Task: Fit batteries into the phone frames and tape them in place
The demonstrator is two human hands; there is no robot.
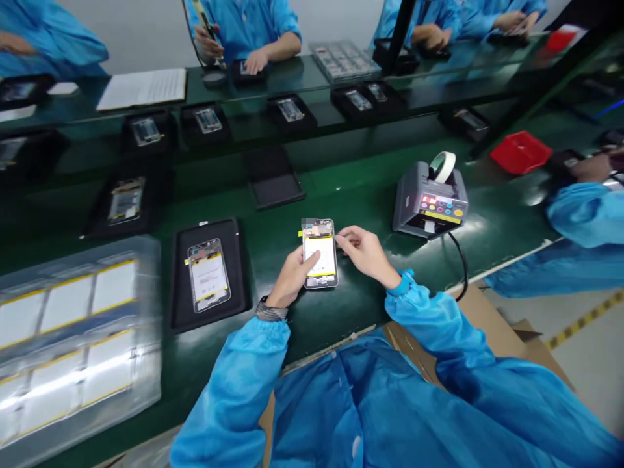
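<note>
A worker in a blue smock (pixel 316 416) steadies an open-backed phone (pixel 320 281) at a green workbench (pixel 266 250), the left hand (pixel 292 272) clamped on its left side with the thumb laid over the white battery (pixel 328 250). The right hand (pixel 364 250) is poised just beside the phone's upper right edge, thumb and forefinger close together; whether anything is pinched between them cannot be told.

The phone is on the near side of the bench, between a black tray (pixel 240 286) bearing a second phone (pixel 209 279) to the left and a gray tape dispenser (pixel 407 201) with a pale roll of tape (pixel 446 166) to the right. At near left, white battery packs (pixel 114 286) fill compartments of a clear plastic tray (pixel 152 331). A flat dark tray (pixel 275 183) lies farther back, and a red bin (pixel 520 153) sits at right.

Along the far side, co-workers in blue sleeves (pixel 285 19) handle items beyond a row of phones in black trays; another person's sleeve (pixel 592 211) shows at far right.
</note>
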